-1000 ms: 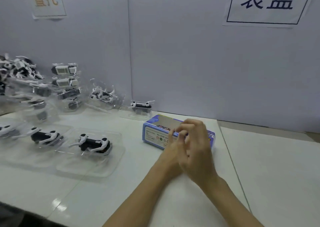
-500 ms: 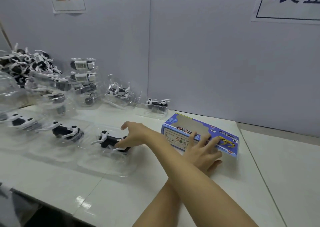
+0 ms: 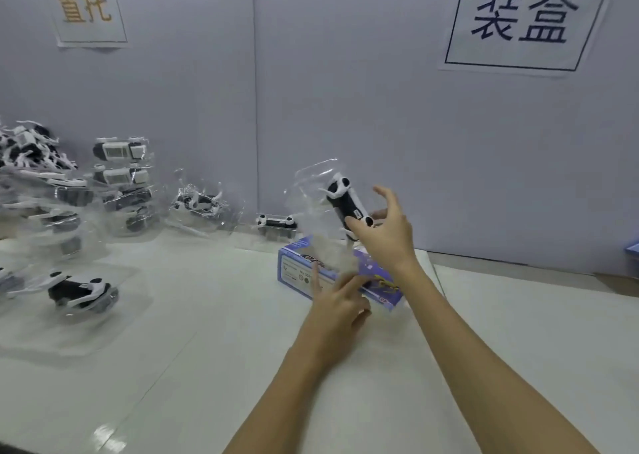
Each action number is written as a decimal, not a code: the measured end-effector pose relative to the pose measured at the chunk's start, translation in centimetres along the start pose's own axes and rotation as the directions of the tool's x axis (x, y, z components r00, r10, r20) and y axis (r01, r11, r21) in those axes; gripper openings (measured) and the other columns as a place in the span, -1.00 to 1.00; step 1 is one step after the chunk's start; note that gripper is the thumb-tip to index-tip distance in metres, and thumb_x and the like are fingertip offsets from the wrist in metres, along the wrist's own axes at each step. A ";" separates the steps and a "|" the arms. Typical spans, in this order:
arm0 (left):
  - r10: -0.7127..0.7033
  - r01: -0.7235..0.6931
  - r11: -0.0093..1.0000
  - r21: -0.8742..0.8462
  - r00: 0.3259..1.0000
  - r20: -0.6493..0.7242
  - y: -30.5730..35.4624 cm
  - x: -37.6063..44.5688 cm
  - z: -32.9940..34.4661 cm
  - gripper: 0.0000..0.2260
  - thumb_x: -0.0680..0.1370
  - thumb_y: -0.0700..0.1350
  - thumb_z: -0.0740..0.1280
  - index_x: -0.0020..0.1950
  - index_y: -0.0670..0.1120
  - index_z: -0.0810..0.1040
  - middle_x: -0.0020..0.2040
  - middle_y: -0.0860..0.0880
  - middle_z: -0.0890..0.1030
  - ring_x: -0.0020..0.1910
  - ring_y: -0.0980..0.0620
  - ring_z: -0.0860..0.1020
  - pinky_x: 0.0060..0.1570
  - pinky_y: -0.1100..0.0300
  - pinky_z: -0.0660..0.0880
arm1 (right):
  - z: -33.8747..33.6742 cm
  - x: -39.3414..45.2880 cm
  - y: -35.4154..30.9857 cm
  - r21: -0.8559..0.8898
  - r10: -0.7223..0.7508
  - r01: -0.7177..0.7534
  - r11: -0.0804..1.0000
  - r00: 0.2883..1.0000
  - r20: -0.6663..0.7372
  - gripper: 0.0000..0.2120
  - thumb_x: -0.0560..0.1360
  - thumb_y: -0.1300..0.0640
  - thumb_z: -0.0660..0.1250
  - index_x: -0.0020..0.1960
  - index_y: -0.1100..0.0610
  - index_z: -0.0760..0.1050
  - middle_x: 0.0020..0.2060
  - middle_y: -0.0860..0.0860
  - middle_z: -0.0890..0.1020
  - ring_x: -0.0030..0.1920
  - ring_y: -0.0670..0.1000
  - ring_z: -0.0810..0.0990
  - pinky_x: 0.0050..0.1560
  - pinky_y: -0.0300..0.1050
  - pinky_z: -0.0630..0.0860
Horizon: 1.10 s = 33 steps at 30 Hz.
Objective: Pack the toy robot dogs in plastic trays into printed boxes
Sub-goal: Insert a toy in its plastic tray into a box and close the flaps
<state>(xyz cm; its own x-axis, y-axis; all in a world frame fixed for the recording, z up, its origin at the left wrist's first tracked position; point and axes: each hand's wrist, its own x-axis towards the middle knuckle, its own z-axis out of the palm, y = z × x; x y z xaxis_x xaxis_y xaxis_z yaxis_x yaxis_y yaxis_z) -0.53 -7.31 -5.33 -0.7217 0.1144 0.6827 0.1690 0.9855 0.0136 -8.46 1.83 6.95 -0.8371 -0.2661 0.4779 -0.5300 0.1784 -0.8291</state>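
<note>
Holding: right hand (image 3: 383, 232) keeps a toy dog in its clear tray (image 3: 342, 204) up in the air, above the far end of the printed box (image 3: 339, 277); thumb and fingers (image 3: 389, 196) are curled round the lower end of the tray, the upper fingers spread loosely.
Toy's long axis: steeply tilted, nearly on end, top leaning away to the left; the clear plastic flares out to the left of the toy.
Box's long axis: flat on the worktop (image 3: 193, 332), running from near left to far right, so the toy stands almost crosswise to it.
Left hand (image 3: 337, 306): low, at the near long side of the box, index finger stretched out and touching the box, the other fingers folded under; it pinches nothing that I can see.
Box opening: hidden by blur and by the hands, so I cannot tell which end is open.
Nearer hand: the left is on the box, the right is above it with the load.
My guess at what matters: the tray must be laid down to match the box's length before it can slide in.
Other stock: more toys in trays (image 3: 83, 291) lie to the left on the worktop, well apart from the box, with a pile (image 3: 117, 184) against the wall.
</note>
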 end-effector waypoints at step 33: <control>-0.177 0.234 0.816 -0.529 0.972 0.157 -3.1 -0.5 -3.6 -0.21 0.53 -0.47 0.25 0.61 0.20 0.29 0.55 0.24 0.33 0.55 0.20 0.26 0.40 0.49 0.18 | -12.3 -5.6 8.5 -0.106 0.267 -0.247 0.963 0.836 0.478 -0.46 0.45 0.00 0.59 0.25 -0.50 0.52 0.10 0.02 0.64 -0.15 -0.11 0.59 -0.10 -0.35 0.53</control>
<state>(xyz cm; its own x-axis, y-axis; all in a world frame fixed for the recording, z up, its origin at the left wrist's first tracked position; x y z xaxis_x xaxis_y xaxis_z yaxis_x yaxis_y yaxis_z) 1.74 -10.93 -3.12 -0.8365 -0.0432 0.5463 0.3240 0.7649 0.5567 -9.98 16.49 0.80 -0.7772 -0.6281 0.0391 -0.3179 0.3381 -0.8858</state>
